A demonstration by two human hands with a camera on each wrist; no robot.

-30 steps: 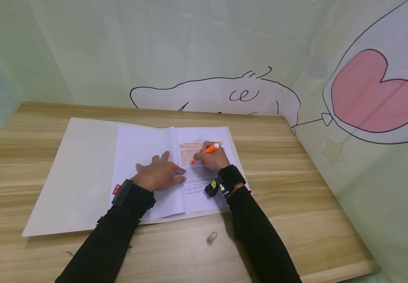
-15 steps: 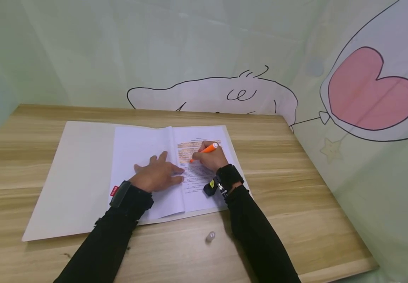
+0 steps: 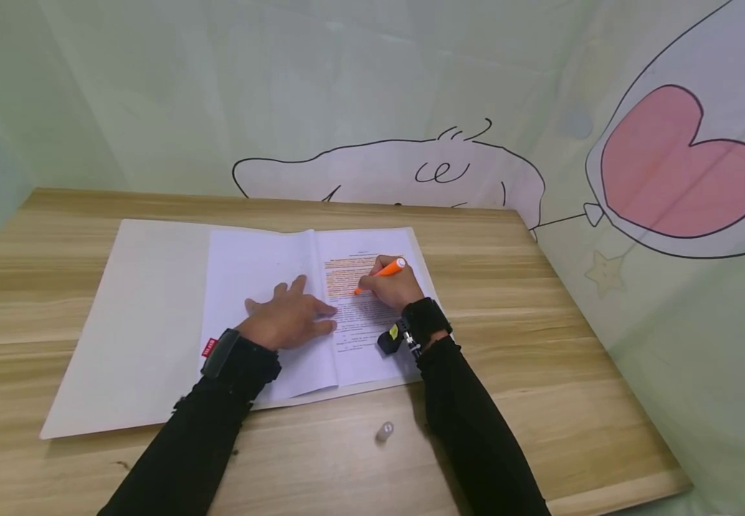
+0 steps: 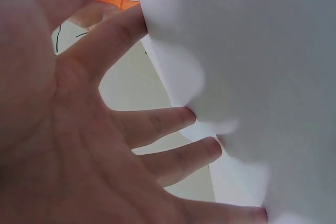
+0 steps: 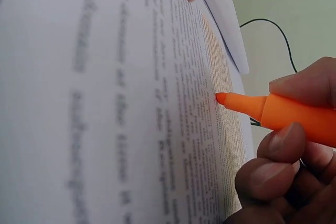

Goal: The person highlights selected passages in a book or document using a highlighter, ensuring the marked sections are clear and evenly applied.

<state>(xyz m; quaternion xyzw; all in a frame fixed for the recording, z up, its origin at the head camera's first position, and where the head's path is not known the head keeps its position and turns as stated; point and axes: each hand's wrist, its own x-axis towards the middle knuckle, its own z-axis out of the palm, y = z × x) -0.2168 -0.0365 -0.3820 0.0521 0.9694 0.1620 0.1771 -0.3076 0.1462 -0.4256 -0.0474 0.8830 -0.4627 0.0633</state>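
Observation:
An orange highlighter (image 5: 294,116) is pinched between the thumb and fingers of my right hand (image 3: 395,287). Its tip meets the printed right-hand page (image 3: 366,362), at the lower edge of the lines coloured orange. My left hand (image 3: 290,319) lies with spread fingers on the blank left page (image 3: 256,258), its thumb reaching across the fold. In the left wrist view the fingertips (image 4: 186,114) press on the white paper. The pages lie open in a white folder (image 3: 133,322).
A small pale cap-like piece (image 3: 384,431) lies on the wooden table (image 3: 520,401) near its front. A red tag (image 3: 209,347) shows at the left page's edge. Cloth walls (image 3: 320,86) with drawings rise behind and to the right.
The highlighter tip first went slightly left, then moved right along a text line with my right hand. My left hand has stayed in place on the page.

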